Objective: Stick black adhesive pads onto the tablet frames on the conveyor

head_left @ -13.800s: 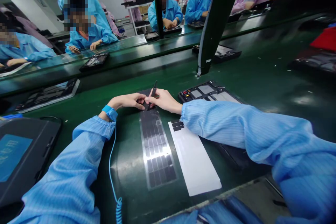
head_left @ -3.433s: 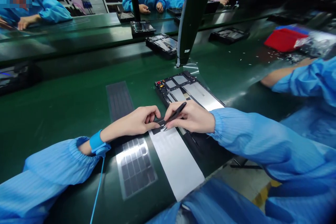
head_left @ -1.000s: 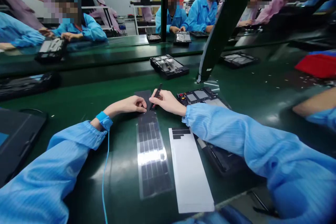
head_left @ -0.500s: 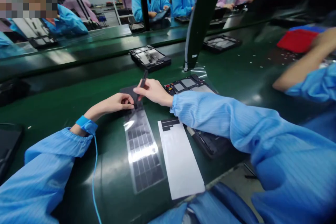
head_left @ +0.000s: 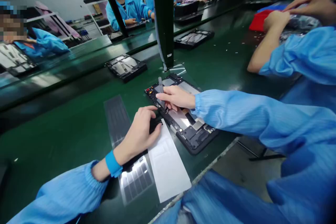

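Note:
My right hand [head_left: 176, 97] grips dark, slim tweezers [head_left: 160, 85], their lower end down at the left edge of an opened tablet [head_left: 194, 136]. The tablet lies with its inner parts exposed. My left hand [head_left: 141, 126], thumb and fingers apart and curved, hovers over the upper end of a white backing sheet [head_left: 170, 168], close to the tablet's edge. It wears a blue wrist strap [head_left: 113, 163]. Beneath the left wrist runs a clear sheet of dark rectangular stickers [head_left: 138, 178], partly covered by the hand.
A second opened tablet [head_left: 126, 67] lies further back, and another [head_left: 194, 37] is behind the dark post [head_left: 164, 24]. At the right, a co-worker's arms [head_left: 278, 42] reach over a red item [head_left: 258, 21]. The green table's front edge [head_left: 210, 168] runs close to me.
My right hand has moved from the sticker sheet to the tablet with the tweezers. My left hand has left the sheet's upper part, moved right and opened. The view has swung right.

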The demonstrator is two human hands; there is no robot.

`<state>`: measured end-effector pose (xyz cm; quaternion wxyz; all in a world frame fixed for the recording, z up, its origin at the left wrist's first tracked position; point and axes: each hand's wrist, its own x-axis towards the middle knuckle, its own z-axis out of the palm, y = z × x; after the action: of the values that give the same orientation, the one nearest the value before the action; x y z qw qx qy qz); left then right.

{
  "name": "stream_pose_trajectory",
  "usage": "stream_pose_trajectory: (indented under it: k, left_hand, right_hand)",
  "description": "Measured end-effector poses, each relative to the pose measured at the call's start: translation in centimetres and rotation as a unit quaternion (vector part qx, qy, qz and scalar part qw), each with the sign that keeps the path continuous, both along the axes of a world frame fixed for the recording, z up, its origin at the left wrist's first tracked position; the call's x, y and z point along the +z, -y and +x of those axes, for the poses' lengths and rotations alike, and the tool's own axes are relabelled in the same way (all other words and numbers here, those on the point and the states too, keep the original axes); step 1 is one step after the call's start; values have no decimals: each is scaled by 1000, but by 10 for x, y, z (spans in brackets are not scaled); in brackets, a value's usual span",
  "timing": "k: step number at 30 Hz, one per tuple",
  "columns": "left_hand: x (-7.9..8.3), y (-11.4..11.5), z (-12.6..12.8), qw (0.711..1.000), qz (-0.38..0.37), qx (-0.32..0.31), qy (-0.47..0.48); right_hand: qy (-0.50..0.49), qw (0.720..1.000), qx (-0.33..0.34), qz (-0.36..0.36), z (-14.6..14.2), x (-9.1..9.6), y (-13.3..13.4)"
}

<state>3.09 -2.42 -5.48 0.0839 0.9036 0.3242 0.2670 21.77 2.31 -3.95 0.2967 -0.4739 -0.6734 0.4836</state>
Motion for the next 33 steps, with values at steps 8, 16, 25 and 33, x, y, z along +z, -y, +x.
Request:
stream_pose_trajectory:
  k: [8,16,25,33]
  left_hand:
    - [-14,0,-1,999,22,-25,-7]
    - [-13,1,0,998,4,-66,-16]
    - [-8,3,0,995,-2,-61,-76]
    - [-6,7,3,982,35,-124,-140]
  right_hand:
    - [24,998,-39,43,-4,-1,-5]
    - [23,998,-42,47,-3,-4,-6]
    - [1,994,-50,98,-5,-7,-3]
    - [-44,996,-51,64,-4,-10,-6]
